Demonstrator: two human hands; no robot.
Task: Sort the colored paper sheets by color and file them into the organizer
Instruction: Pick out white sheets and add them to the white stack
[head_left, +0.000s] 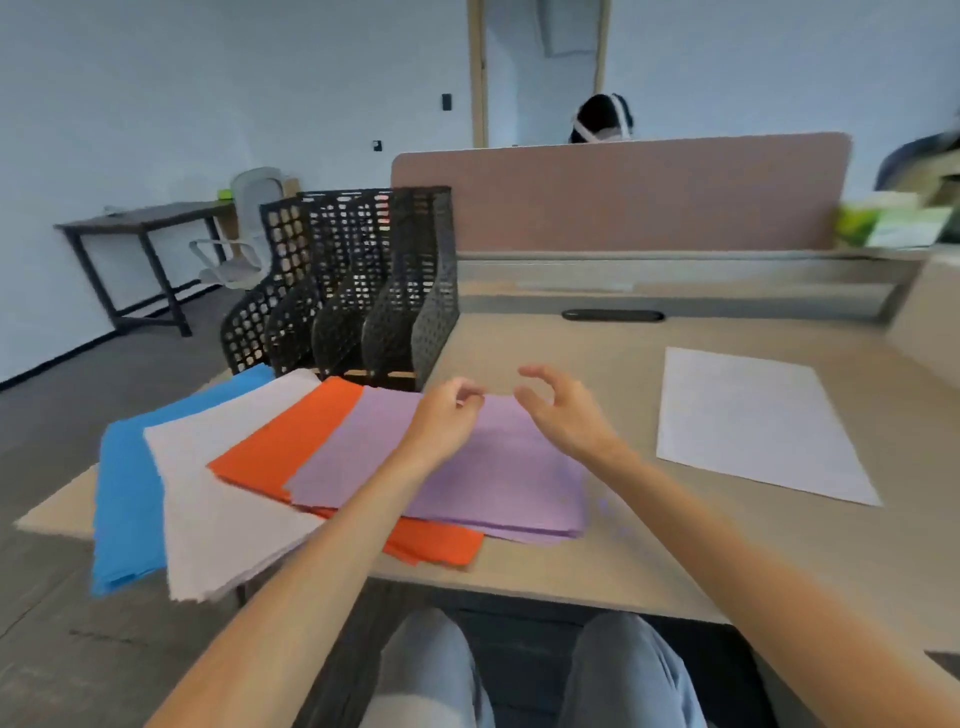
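Observation:
Four fanned stacks of paper lie on the desk: blue (127, 499), pale pink (218, 493), orange (291, 441) and purple (488, 478) on top at the right. A black mesh organizer (358, 291) with several slots stands upright just behind them. My left hand (447, 421) hovers over the far edge of the purple stack, fingers loosely curled, holding nothing I can make out. My right hand (561, 410) is beside it over the purple stack's far right corner, fingers and thumb spread in a relaxed curve, empty.
A single white sheet (753, 421) lies on the desk at the right. A pink divider panel (649, 192) runs along the back, with a person's head behind it. A black oval grommet (613, 315) sits near the back edge. My knees are under the front edge.

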